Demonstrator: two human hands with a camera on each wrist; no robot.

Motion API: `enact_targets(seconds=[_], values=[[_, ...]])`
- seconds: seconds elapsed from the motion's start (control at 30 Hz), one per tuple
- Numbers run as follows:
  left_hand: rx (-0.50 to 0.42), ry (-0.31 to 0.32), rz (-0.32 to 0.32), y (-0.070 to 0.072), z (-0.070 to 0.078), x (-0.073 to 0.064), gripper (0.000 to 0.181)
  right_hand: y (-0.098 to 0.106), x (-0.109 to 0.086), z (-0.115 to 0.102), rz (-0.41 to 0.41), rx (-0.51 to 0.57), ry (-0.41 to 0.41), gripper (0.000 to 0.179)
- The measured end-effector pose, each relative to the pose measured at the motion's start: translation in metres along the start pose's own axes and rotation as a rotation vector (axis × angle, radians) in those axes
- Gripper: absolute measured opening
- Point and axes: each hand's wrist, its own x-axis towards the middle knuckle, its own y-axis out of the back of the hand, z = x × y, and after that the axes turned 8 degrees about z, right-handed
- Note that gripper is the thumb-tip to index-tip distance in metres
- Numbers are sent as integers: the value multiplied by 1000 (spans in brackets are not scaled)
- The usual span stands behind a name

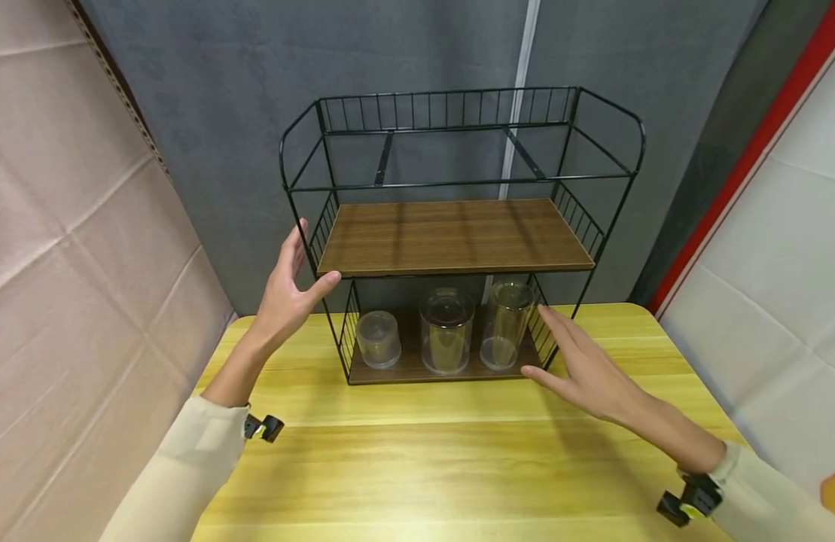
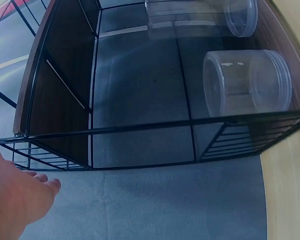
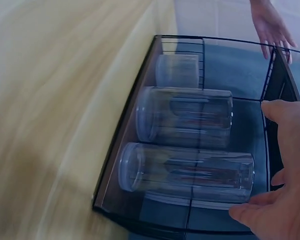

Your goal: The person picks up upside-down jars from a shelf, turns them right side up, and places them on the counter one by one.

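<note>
A black wire rack (image 1: 451, 237) with a wooden middle shelf stands on the table. Three clear jars line its lower board: a short one (image 1: 379, 340) at left, a wider, taller one (image 1: 447, 331) in the centre, and the tallest (image 1: 507, 324) at right. My left hand (image 1: 284, 297) is beside the rack's left front post at middle-shelf height, thumb spread from the fingers; contact cannot be told. Near the lower right side, my right hand (image 1: 586, 369) has its fingers extended by the tallest jar. In the right wrist view, no jar (image 3: 190, 172) is in its grasp.
The yellow wood-grain table (image 1: 403, 459) runs in front of the rack. A grey curtain-like backdrop (image 1: 220, 90) hangs behind it. Pale fabric (image 1: 71, 301) lines the left side, and a white panel with a red edge (image 1: 749, 150) stands at right.
</note>
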Motion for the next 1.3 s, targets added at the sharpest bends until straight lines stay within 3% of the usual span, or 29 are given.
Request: enact_targets(seconds=[0.2, 0.5, 1.07, 1.3], values=[[-35, 2, 9, -3, 3, 5, 96, -7, 17, -4, 5, 67, -103, 104], [-65, 35, 17, -10, 5, 11, 100, -21, 41, -5, 35, 111, -160, 107], [-84, 59, 14, -21, 1, 18, 99, -44, 70, 1, 118, 134, -178, 97], [-98, 50, 22, -24, 0, 19, 99, -52, 75, 8, 167, 130, -150, 89]])
